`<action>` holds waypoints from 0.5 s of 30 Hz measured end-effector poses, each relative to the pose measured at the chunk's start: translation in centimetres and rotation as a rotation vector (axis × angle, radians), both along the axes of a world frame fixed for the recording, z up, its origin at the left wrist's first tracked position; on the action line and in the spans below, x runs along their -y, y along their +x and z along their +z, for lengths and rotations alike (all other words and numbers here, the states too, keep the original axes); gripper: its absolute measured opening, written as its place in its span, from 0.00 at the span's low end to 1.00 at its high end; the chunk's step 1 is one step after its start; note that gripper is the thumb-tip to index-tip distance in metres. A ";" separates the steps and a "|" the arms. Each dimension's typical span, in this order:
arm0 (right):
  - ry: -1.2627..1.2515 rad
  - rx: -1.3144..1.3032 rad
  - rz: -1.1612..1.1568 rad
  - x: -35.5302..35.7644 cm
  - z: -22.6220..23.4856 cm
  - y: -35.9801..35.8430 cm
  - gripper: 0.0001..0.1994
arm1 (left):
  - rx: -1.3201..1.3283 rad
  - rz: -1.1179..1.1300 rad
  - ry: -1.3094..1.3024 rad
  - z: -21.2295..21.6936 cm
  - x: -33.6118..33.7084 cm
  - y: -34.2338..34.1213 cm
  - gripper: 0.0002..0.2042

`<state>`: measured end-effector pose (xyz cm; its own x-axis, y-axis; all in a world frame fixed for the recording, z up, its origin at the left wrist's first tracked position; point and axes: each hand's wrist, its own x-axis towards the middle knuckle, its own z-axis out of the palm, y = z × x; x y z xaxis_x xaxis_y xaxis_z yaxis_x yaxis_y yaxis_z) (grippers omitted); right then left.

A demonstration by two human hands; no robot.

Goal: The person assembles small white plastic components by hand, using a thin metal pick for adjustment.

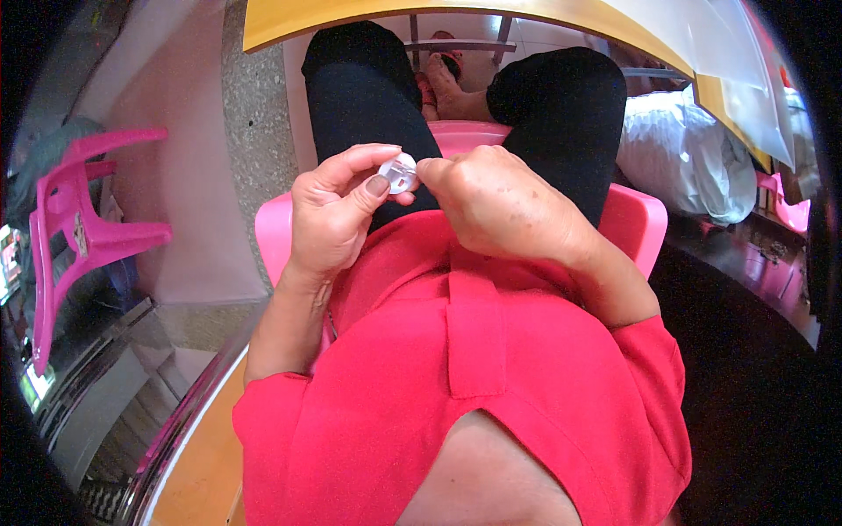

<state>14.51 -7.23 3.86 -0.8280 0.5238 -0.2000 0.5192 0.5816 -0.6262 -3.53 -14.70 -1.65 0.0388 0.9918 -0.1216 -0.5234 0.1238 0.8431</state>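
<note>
Above my lap, my left hand [338, 206] pinches a small round white plastic piece [399, 175] between thumb and fingers. Its face shows small openings and a clear or shiny part near the top. My right hand [517, 206] is closed, its fingertips meeting the right edge of the round piece. Whatever those fingers grip, if anything, is hidden behind the knuckles.
I sit on a pink plastic chair [636, 223] under a yellow-edged table [561, 10]. Another pink chair [66, 206] stands at left. A large whitish plastic bag [684, 158] is at right. An orange surface [206, 460] lies at lower left.
</note>
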 end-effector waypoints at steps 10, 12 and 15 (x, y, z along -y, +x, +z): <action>0.072 -0.085 -0.174 1.0 0.1 0.4 0.06 | 0.080 0.014 -0.103 0.0 -0.5 0.3 0.14; 0.075 -0.072 -0.166 1.1 -0.2 0.5 0.06 | 0.068 0.014 -0.098 0.0 -0.5 0.4 0.14; 0.119 -0.101 -0.176 1.3 -0.4 0.3 0.07 | 0.027 0.027 -0.079 -0.3 -0.5 0.5 0.14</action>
